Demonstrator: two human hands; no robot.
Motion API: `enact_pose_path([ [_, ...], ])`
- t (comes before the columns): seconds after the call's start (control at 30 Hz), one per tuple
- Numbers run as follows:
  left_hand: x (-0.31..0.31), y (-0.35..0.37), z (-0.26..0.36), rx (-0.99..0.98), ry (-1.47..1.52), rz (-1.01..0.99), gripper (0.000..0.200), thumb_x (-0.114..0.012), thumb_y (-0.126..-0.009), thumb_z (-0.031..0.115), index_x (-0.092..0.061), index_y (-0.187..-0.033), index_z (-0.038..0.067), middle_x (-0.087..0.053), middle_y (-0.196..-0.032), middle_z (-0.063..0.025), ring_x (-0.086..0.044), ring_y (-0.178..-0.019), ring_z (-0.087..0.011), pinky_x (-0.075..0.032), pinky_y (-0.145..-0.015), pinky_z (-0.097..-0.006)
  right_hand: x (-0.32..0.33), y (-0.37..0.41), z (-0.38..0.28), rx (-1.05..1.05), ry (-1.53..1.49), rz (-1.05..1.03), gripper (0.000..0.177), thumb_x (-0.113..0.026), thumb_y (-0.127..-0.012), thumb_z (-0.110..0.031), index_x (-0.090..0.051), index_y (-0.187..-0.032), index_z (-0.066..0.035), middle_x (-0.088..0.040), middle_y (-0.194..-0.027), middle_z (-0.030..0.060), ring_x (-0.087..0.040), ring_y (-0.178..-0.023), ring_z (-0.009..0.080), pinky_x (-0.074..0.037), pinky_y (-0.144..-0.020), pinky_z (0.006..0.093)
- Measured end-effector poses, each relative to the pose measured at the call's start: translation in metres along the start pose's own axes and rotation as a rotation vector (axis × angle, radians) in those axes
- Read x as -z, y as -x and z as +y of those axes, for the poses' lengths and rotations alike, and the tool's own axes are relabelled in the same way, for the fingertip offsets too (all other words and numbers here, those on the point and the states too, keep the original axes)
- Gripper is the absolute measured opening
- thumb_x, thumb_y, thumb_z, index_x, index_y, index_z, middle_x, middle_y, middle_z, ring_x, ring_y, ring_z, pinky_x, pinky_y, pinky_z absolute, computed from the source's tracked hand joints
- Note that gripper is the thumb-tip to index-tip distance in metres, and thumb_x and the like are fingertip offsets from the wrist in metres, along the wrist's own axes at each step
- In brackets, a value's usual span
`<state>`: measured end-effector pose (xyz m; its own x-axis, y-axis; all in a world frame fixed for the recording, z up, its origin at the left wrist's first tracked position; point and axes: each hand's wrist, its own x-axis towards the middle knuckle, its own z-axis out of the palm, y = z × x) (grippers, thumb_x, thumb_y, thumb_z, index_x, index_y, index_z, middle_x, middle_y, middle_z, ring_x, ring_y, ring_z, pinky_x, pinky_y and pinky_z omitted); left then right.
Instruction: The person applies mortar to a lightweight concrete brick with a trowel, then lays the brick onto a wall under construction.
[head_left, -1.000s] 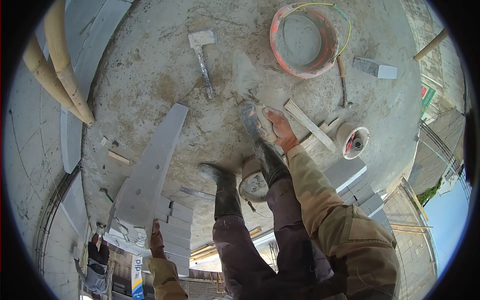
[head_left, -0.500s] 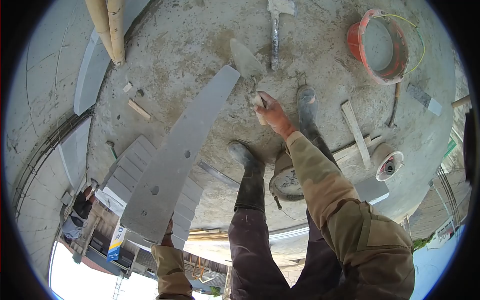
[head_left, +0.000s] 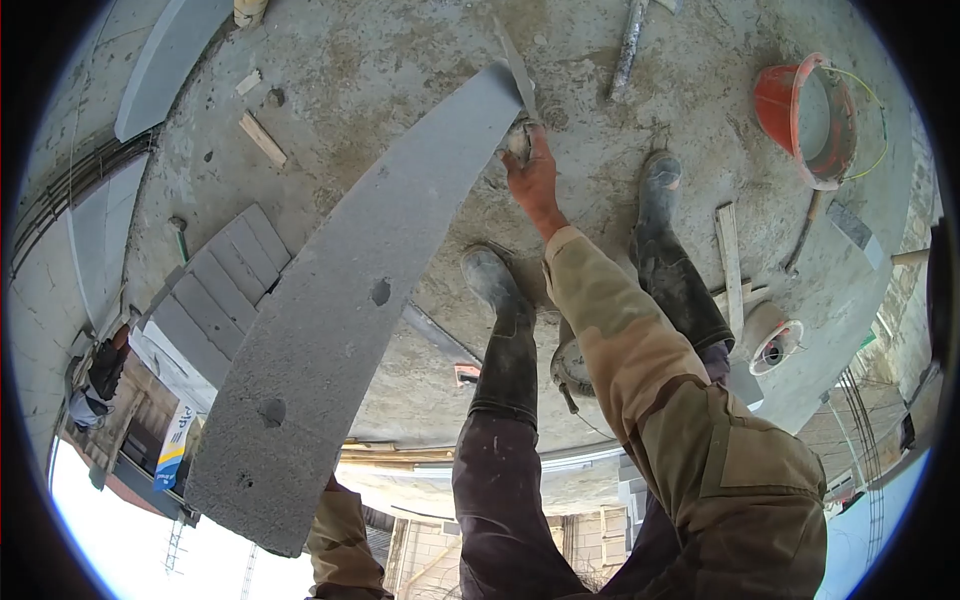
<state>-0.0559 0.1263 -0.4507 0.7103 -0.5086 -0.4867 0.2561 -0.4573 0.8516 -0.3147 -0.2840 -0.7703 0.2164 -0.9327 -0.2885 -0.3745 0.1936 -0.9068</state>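
A long grey lightweight concrete block point(head_left: 330, 270) slants across the view, raised off the floor, with a few small holes in its face. My left sleeve point(head_left: 342, 540) reaches its near end; the left hand is mostly hidden behind the block, holding it up. My right hand point(head_left: 533, 188) is closed round the handle of a trowel point(head_left: 516, 72). The trowel's blade is seen nearly edge-on against the far end of the block; whether they touch is hard to tell.
A red bucket point(head_left: 784, 98) with grey mix stands at right, a hammer point(head_left: 628, 50) lies ahead. Stacked blocks point(head_left: 215, 285) are at left, with another person point(head_left: 98, 375) beyond. Wood strips point(head_left: 730, 255), a white bucket point(head_left: 785, 342) and a mortar-stained bucket point(head_left: 572, 365) lie near my boots.
The trowel has moved left and up to the block's far end, its blade turned edge-on. The block has come closer and its far end has risen in view. The whole view has shifted.
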Motion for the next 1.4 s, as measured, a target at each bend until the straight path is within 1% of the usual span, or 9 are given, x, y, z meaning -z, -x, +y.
enact_pose_path([
  [0.3,-0.065,-0.011,0.019,-0.179,-0.21,0.021,0.032,-0.082,-0.08,0.013,-0.068,-0.108,0.011,-0.066,-0.104,-0.002,-0.059,-0.094,-0.0179,-0.047,-0.09,-0.0359,0.011,0.056,-0.039,0.094,0.07,0.021,0.048,-0.069,-0.084,-0.001,-0.052,-0.128,-0.002,-0.058,-0.113,0.0226,-0.059,-0.101,0.0447,-0.049,-0.086,0.0465],
  [0.37,-0.075,-0.009,0.025,-0.199,-0.296,0.064,0.037,-0.08,-0.084,0.022,-0.066,-0.117,0.01,-0.066,-0.113,-0.0044,-0.06,-0.104,-0.0203,-0.047,-0.096,-0.0399,0.029,0.08,-0.069,0.067,0.094,-0.038,0.047,-0.07,-0.086,-0.002,-0.051,-0.129,0.002,-0.061,-0.116,0.0233,-0.062,-0.104,0.042,-0.05,-0.089,0.0405],
  [0.57,-0.104,-0.016,0.036,-0.194,-0.428,0.112,0.043,-0.077,-0.088,0.027,-0.063,-0.125,0.009,-0.065,-0.122,-0.0065,-0.059,-0.112,-0.0227,-0.047,-0.102,-0.0424,0.091,0.142,-0.177,0.136,0.157,-0.184,0.035,-0.068,-0.086,0.0,-0.053,-0.118,0.003,-0.058,-0.103,0.0255,-0.056,-0.09,0.0492,-0.049,-0.076,0.046],
  [0.97,-0.128,-0.022,0.05,-0.012,-0.544,-0.067,0.05,-0.072,-0.093,0.028,-0.057,-0.136,0.007,-0.061,-0.133,-0.0084,-0.057,-0.12,-0.0257,-0.046,-0.107,-0.0435,0.184,0.227,-0.368,-0.073,0.108,-0.555,0.049,-0.068,-0.085,0.003,-0.053,-0.132,-0.001,-0.058,-0.113,0.0222,-0.061,-0.098,0.0436,-0.05,-0.08,0.0447],
  [1.03,-0.107,-0.016,0.028,0.082,-0.353,-0.086,0.049,-0.068,-0.096,0.027,-0.054,-0.139,0.005,-0.06,-0.134,-0.0084,-0.057,-0.12,-0.0246,-0.047,-0.105,-0.0409,0.197,0.233,-0.381,-0.035,0.085,-0.554,0.052,-0.068,-0.084,0.003,-0.052,-0.133,-0.002,-0.057,-0.111,0.0213,-0.059,-0.098,0.0432,-0.049,-0.081,0.0465],
  [1.13,-0.037,-0.023,-0.046,0.46,0.747,-0.298,0.049,-0.061,-0.101,0.025,-0.049,-0.143,0.003,-0.059,-0.135,-0.0084,-0.056,-0.12,-0.0228,-0.048,-0.102,-0.0368,0.232,0.225,-0.389,-0.01,0.116,-0.555,0.057,-0.07,-0.084,0.002,-0.049,-0.136,-0.003,-0.056,-0.109,0.0206,-0.058,-0.1,0.0426,-0.049,-0.084,0.0478],
  [1.2,-0.121,-0.022,0.054,0.276,-0.366,0.021,0.05,-0.07,-0.096,0.015,-0.052,-0.14,0.0,-0.056,-0.139,-0.0088,-0.051,-0.129,-0.0216,-0.045,-0.107,-0.0349,0.273,0.21,-0.385,-0.154,0.205,-0.582,0.057,-0.07,-0.085,0.0,-0.047,-0.137,-0.002,-0.055,-0.111,0.0215,-0.058,-0.101,0.044,-0.049,-0.084,0.048],
  [1.27,-0.114,-0.029,0.042,0.075,-0.117,0.018,0.054,-0.075,-0.09,0.004,-0.053,-0.139,-0.001,-0.056,-0.139,-0.0091,-0.052,-0.126,-0.0213,-0.045,-0.109,-0.0359,0.328,0.173,-0.36,-0.2,0.361,-0.342,0.053,-0.07,-0.084,0.0,-0.047,-0.131,0.002,-0.057,-0.111,0.0263,-0.061,-0.097,0.0482,-0.05,-0.079,0.0489],
  [1.4,-0.105,-0.036,0.046,0.098,-0.207,0.12,0.055,-0.076,-0.088,0.001,-0.053,-0.138,-0.001,-0.056,-0.139,-0.008,-0.051,-0.128,-0.0215,-0.038,-0.115,-0.0381,0.464,0.057,-0.267,-0.294,0.822,0.014,0.04,-0.066,-0.088,-0.008,-0.05,-0.123,0.003,-0.063,-0.106,0.0328,-0.062,-0.096,0.053,-0.048,-0.082,0.0562],
])
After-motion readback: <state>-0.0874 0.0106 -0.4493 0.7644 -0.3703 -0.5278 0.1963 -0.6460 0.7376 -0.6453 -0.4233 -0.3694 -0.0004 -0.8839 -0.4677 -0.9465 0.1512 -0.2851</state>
